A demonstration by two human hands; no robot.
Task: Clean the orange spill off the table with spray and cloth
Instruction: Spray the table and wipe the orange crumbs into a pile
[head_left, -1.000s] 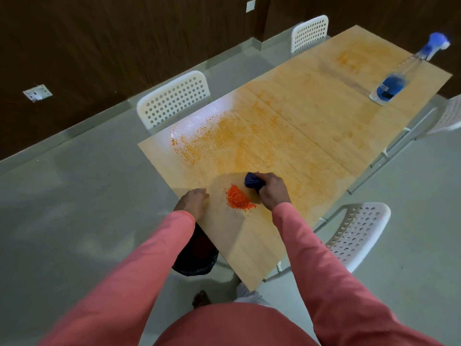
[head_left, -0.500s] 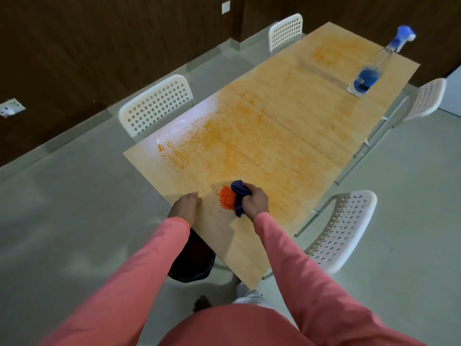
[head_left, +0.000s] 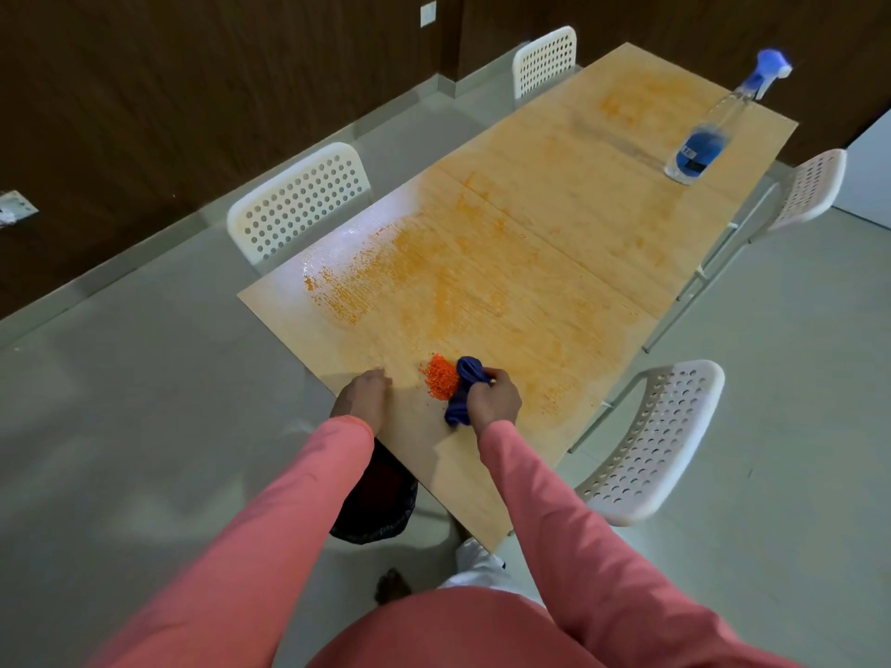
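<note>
A small heap of bright orange crumbs (head_left: 441, 377) lies near the front left edge of the long wooden table (head_left: 554, 291). My right hand (head_left: 494, 400) grips a bunched blue cloth (head_left: 465, 385) that touches the heap's right side. My left hand (head_left: 362, 395) rests on the table's left edge beside the heap, fingers curled over the rim. Faint orange smears (head_left: 385, 277) spread over the tabletop beyond. A clear spray bottle (head_left: 708, 137) with blue liquid and a blue head stands at the far right end.
A black bin (head_left: 376, 499) sits on the floor under the table edge below my left hand. White perforated chairs stand at the left (head_left: 299, 200), the near right (head_left: 651, 441), the far right (head_left: 810, 185) and the far end (head_left: 545, 60).
My right hand has swept the cloth and the orange heap leftward toward the table edge and my left hand. The heap looks more compact.
</note>
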